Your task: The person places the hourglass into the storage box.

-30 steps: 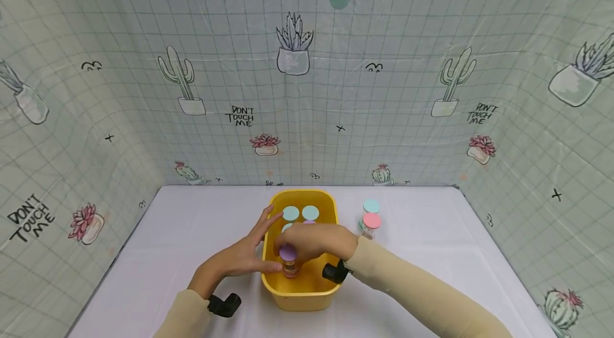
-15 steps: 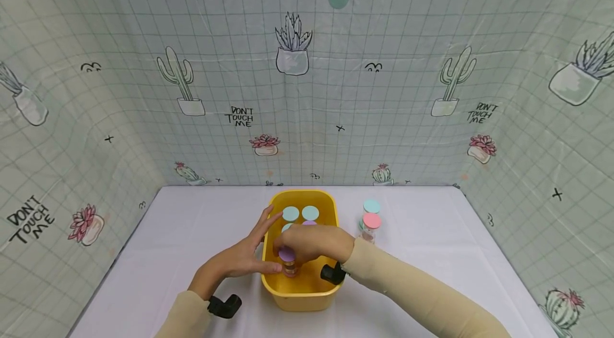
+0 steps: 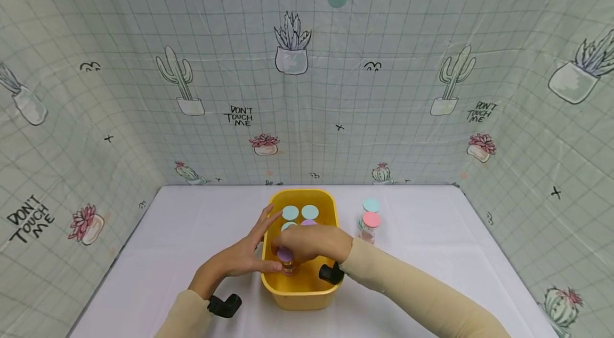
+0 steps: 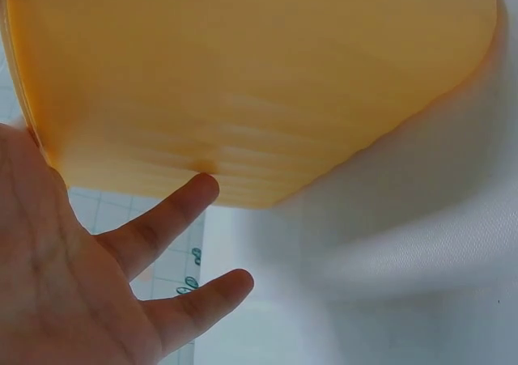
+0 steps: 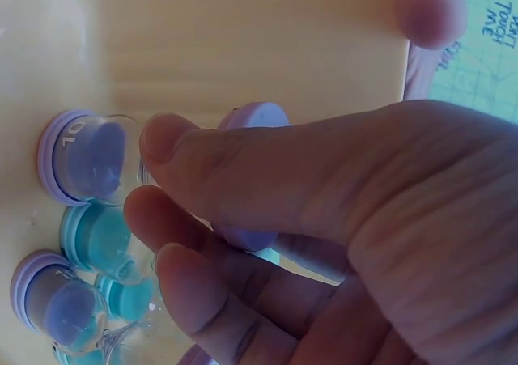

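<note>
Just inside the left edge of a yellow bin [image 3: 307,302], in its near half: a purple-capped container [image 3: 286,257], roughly upright, clamped between thumb and bent fingers of the right hand [image 3: 312,242]. Touching the bin's floor or lifted off it, impossible to tell. Toward the front wall, a strip of yellow floor; more of it to the right, beneath a black wrist camera [image 3: 330,274]. Tighter toward the far end, with neighbouring containers [image 5: 91,159] just beside the fingertips in the right wrist view. Spread along the left rim, the left hand [image 3: 237,258]: thumb over the edge, right beside the container; other fingers straight and apart, with one tip at the outer wall. Farther back in the bin, two teal caps [image 3: 290,213] side by side, with another teal cap [image 3: 288,225] and a purple cap [image 3: 308,222] partly hidden behind the right hand. Past the right wall, near but apart across a gap of white table [image 3: 417,263]: a pink-capped container [image 3: 371,220], with a teal-capped container [image 3: 371,205] just behind. At the table's back edge, a gridded cactus-print backdrop [image 3: 307,98], wrapping round both sides.
</note>
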Demonstrator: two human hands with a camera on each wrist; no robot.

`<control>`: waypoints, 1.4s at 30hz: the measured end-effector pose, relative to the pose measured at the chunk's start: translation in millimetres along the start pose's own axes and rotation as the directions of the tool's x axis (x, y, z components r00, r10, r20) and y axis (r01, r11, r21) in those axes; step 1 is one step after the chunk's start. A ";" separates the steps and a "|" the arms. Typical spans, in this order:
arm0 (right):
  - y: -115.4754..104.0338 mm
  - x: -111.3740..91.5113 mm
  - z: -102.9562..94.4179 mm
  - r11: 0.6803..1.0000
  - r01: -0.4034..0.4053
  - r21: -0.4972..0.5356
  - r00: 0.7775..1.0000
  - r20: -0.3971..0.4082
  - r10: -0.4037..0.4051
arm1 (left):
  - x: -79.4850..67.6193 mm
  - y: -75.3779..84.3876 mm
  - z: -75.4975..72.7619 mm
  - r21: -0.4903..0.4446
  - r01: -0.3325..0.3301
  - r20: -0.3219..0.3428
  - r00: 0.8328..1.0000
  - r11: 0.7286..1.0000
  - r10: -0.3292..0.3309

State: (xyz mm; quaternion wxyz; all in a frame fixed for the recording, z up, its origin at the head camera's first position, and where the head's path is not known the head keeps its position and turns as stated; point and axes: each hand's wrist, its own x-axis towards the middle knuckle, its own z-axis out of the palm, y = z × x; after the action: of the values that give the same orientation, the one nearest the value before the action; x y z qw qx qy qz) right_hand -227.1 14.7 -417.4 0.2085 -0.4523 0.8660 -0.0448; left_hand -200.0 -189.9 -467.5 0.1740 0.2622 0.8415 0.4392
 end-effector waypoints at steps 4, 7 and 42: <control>-0.6 0.3 -2.1 1.000 -0.004 0.009 1.000 0.001 0.004 | -0.3 0.9 -1.2 -0.005 -0.010 -0.004 1.000 1.000 0.010; -0.8 -0.3 -2.9 1.000 -0.010 0.017 1.000 0.003 0.009 | 0.0 0.8 -1.3 -0.008 -0.017 -0.007 1.000 1.000 0.017; 59.1 -86.3 -54.5 0.964 0.025 0.264 0.929 -0.362 0.075 | 2.2 -1.6 3.6 -0.041 0.000 -0.008 1.000 0.999 0.000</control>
State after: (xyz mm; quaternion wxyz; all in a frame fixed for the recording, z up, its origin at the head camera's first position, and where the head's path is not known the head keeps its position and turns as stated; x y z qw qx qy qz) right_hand -250.7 112.6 -355.9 0.1010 -0.3927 0.8818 -0.2411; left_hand -200.4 -187.0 -471.0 0.1757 0.2567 0.8331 0.4573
